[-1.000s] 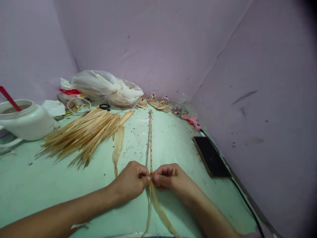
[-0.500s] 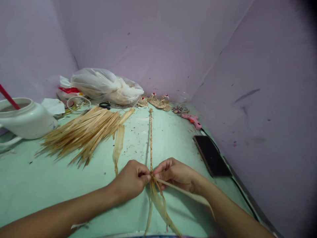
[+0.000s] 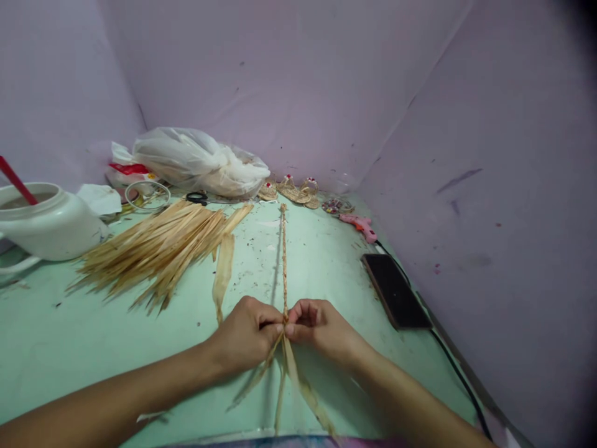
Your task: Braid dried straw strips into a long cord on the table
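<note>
Braid: a thin, tan, tightly plaited cord [image 3: 283,261] of dried leaf, lying straight along the middle of the pale green tabletop [image 3: 56,348], its far tip near the small woven sandals [image 3: 296,190].
Loose ends: at the near end the plait opens into flat, pale strips [image 3: 291,373] that fan toward the tabletop's front edge.
Left hand: the left hand [image 3: 245,336] has its grip pinched on the braid where the plaiting stops, knuckles up.
Right hand: the right hand [image 3: 317,326] meets it fingertip to fingertip, its grip closed on the same spot.
Leaf pile: a heap of straw-coloured strips [image 3: 158,249] lies to the left, one single strip [image 3: 222,274] between it and the braid.
Right side: a dark phone [image 3: 395,289] and a pink glue gun [image 3: 359,225].
Back left: a white jug [image 3: 51,224] and a clear plastic bag [image 3: 200,163].
</note>
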`<action>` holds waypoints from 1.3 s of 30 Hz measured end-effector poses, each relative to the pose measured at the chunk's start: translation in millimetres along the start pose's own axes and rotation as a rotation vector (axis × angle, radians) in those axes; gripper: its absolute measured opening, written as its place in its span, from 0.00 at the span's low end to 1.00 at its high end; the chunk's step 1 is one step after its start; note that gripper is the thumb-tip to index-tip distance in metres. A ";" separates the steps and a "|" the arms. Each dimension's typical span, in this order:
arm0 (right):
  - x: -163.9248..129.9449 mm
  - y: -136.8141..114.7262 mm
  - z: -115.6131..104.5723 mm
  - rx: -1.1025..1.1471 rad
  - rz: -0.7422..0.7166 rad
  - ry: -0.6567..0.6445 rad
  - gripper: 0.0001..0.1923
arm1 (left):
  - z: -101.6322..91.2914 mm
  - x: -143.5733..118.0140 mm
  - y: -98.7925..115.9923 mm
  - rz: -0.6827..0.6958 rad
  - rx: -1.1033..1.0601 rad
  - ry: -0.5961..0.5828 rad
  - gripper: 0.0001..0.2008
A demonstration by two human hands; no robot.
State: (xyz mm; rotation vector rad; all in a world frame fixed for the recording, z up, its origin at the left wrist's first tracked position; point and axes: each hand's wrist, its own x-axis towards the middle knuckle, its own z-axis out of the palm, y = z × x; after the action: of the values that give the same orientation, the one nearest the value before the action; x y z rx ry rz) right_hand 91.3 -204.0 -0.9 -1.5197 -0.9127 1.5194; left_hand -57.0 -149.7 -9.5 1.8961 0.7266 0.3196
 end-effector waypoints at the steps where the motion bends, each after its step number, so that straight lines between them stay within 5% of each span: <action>1: -1.8 -1.5 1.6 0.026 -0.022 -0.005 0.12 | -1.2 -0.1 1.1 0.024 0.001 0.010 0.13; 10: -12.8 -4.8 14.0 0.307 0.119 -0.154 0.17 | -3.1 -4.4 6.1 0.114 0.096 0.053 0.14; 18: -6.2 6.7 8.4 -0.012 0.143 -0.008 0.15 | -7.1 -2.5 5.2 0.138 0.340 -0.020 0.14; 25: -3.0 16.5 16.9 -0.166 -0.068 0.145 0.08 | -17.5 -11.1 24.8 -0.170 0.657 -0.026 0.12; 32: -13.2 6.7 33.2 0.094 -0.090 0.198 0.07 | 4.6 -33.6 49.2 -0.094 0.731 -0.006 0.11; 36: -15.9 7.9 33.5 0.296 0.064 0.131 0.09 | 29.3 -37.9 40.5 0.099 0.977 -0.119 0.15; 39: -17.1 8.3 31.6 0.348 0.061 0.086 0.12 | 39.7 -41.0 30.4 0.148 1.056 -0.090 0.15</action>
State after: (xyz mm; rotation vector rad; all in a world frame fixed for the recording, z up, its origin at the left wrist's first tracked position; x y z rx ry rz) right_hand 59.0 -221.8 -0.2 -1.3560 -0.5227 1.5496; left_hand -57.9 -212.7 4.8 2.9417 0.7589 -0.1073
